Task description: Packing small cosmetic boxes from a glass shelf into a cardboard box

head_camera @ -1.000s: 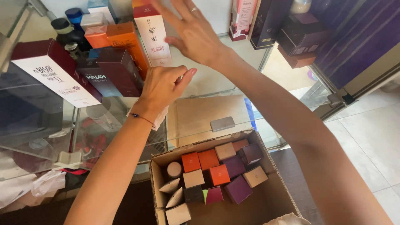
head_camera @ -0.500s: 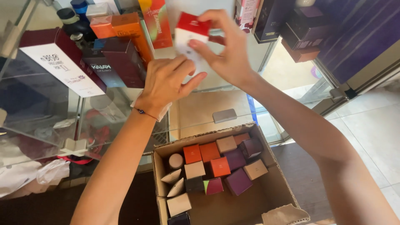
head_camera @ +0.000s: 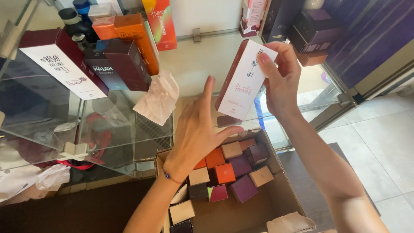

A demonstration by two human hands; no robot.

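My right hand [head_camera: 282, 82] grips a tall white box with a dark red side [head_camera: 245, 81], held tilted in the air above a glass shelf [head_camera: 194, 64]. My left hand [head_camera: 197, 129] hovers just below the box with fingers spread and holds nothing; its thumb points toward the box's lower end. Under both hands sits an open cardboard carton [head_camera: 280, 194] filled with several small boxes standing on end, in orange, purple, tan and dark colours.
More tall boxes in dark red, orange and white stand at the shelf's back left [head_camera: 125, 51]. A crumpled cloth [head_camera: 159, 97] lies on the glass. Dark purple boxes [head_camera: 315, 30] sit on shelves at upper right. Pale floor tiles [head_camera: 379, 138] are at right.
My right hand has brought the white and red box down from the shelf's back toward the carton. My left hand has left the cloth and opened below the box.
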